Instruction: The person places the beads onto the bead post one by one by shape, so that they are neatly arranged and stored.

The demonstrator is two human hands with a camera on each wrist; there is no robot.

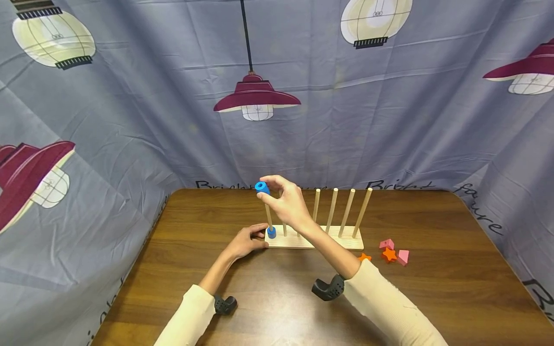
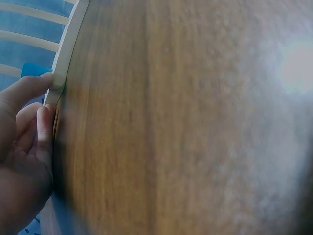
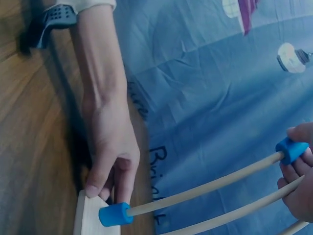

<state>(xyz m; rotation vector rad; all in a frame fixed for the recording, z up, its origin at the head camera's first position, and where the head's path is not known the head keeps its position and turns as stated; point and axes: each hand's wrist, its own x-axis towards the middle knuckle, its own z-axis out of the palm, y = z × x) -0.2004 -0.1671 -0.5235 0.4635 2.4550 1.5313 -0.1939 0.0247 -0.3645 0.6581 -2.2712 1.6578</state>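
My right hand [image 1: 289, 203] pinches a blue block with a hole [image 1: 261, 187] between thumb and fingers, at the top of the leftmost peg. In the right wrist view that block [image 3: 292, 150] sits at the peg's tip. Another blue piece [image 1: 271, 232] rests at the foot of the same peg. The wooden base [image 1: 290, 241] carries a row of several upright pegs. My left hand [image 1: 244, 242] grips the base's left end, thumb at the front edge; the left wrist view shows its thumb and fingers [image 2: 44, 122] against the base's end.
To the right of the base lie orange stars [image 1: 389, 254] and pink blocks [image 1: 403, 257] on the brown table [image 1: 277, 307]. One orange star is partly hidden by my right forearm. A grey patterned curtain [image 1: 303, 144] hangs behind the table.
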